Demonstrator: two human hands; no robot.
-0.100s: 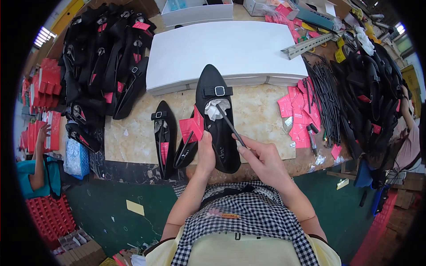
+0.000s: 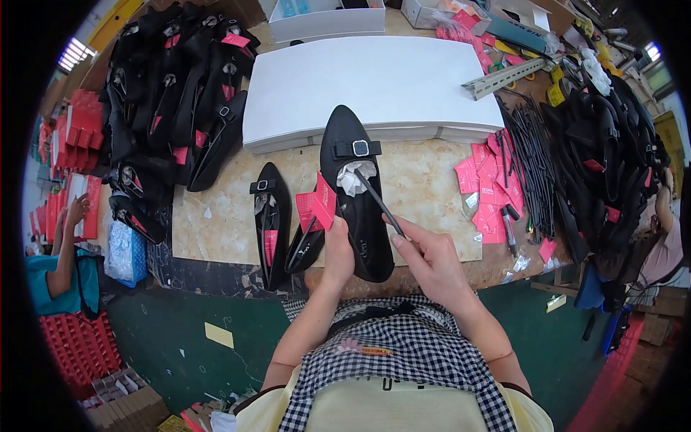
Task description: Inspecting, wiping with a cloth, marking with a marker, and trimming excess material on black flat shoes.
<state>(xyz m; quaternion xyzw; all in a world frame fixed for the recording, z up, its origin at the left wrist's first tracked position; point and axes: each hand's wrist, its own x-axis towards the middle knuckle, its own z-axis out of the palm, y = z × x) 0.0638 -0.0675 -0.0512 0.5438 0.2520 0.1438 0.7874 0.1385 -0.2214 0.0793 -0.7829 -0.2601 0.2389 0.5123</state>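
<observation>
My left hand [image 2: 339,253] grips a black pointed flat shoe [image 2: 344,128] by its side, toe pointing away from me. A bow with a square buckle crosses its front, and crumpled white paper [image 2: 353,178] fills the toe opening. Between the thumb and first fingers of my right hand [image 2: 434,265] is a thin black stick [image 2: 379,201], its far end at the paper. Folded pink cards [image 2: 325,203] stand by my left thumb. Beside them lies a second black shoe [image 2: 303,252], partly hidden, and left of that a matching shoe [image 2: 279,209] with a pink card inside.
White flat boxes or boards [image 2: 367,90] lie across the table behind the shoe. Heaps of black shoes [image 2: 173,93] sit left and right. Pink cards [image 2: 482,187], a bundle of black sticks [image 2: 531,158] and a marker [image 2: 509,229] lie at right. Another person's arm [image 2: 66,230] shows far left.
The view has shifted slightly. My hands, the shoe and the stick hold nearly the same pose. At far left, the other person's hand has moved a little.
</observation>
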